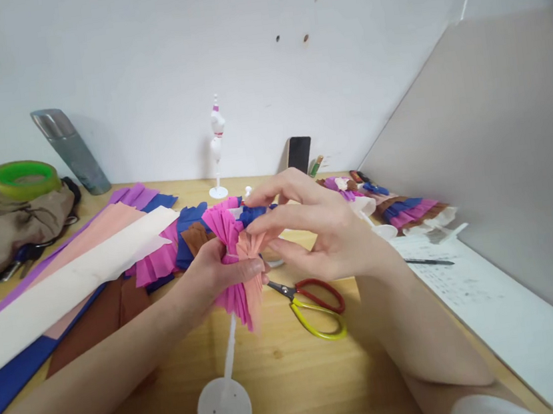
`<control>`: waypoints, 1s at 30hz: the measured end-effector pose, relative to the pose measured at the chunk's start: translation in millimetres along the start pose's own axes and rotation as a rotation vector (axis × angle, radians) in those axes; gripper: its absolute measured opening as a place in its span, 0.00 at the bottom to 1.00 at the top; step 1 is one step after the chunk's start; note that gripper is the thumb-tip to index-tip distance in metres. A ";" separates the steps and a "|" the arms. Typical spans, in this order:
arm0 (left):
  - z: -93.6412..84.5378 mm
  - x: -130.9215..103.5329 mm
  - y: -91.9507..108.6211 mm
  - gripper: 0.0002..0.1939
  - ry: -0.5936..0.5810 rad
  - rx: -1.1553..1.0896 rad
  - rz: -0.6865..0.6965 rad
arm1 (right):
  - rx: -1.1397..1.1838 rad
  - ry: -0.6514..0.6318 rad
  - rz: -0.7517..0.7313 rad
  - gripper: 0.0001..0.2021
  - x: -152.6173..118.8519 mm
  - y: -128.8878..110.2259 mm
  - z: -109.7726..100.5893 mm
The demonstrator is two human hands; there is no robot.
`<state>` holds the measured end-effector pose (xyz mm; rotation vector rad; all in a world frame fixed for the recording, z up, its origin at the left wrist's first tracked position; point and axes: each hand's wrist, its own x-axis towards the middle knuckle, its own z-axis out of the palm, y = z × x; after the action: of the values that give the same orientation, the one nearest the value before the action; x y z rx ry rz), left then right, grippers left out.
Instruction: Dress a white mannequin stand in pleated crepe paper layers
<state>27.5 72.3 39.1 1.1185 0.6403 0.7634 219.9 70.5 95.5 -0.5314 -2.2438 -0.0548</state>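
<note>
My left hand (214, 272) is closed on a gathered piece of pink crepe paper (223, 221) with a peach crepe strip (249, 250) beside it, thumb pressed over the pleats. This paper wraps a small white doll stand, tilted toward me, whose round base (224, 411) hangs at the bottom. Dark blue paper (252, 213) covers its upper part. From the right, my right hand (309, 223) reaches in with bent fingers, the tips pinching at the peach strip's upper edge near the blue paper. My fingers partly hide the figure's top.
Scissors (313, 303) lie right of the stand. Crepe strips (79, 281) and pleated pieces spread across the left. A second white doll stand (219, 147) stands by the wall, near a phone (299, 154). Right are a dressed figure (413, 212), written paper (474, 303) and a pen (429, 261).
</note>
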 end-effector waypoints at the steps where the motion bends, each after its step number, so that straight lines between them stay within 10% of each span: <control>1: -0.4 0.1 -0.4 0.17 -0.022 -0.016 -0.005 | -0.003 -0.017 -0.012 0.09 -0.3 1.0 0.2; 30: 10.1 -2.3 3.0 0.13 0.149 0.223 -0.128 | 0.062 -0.089 0.068 0.09 -0.8 3.9 5.9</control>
<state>33.4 65.6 45.3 1.2172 0.9317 0.6809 217.7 75.1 90.4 -0.5865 -2.3043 0.0743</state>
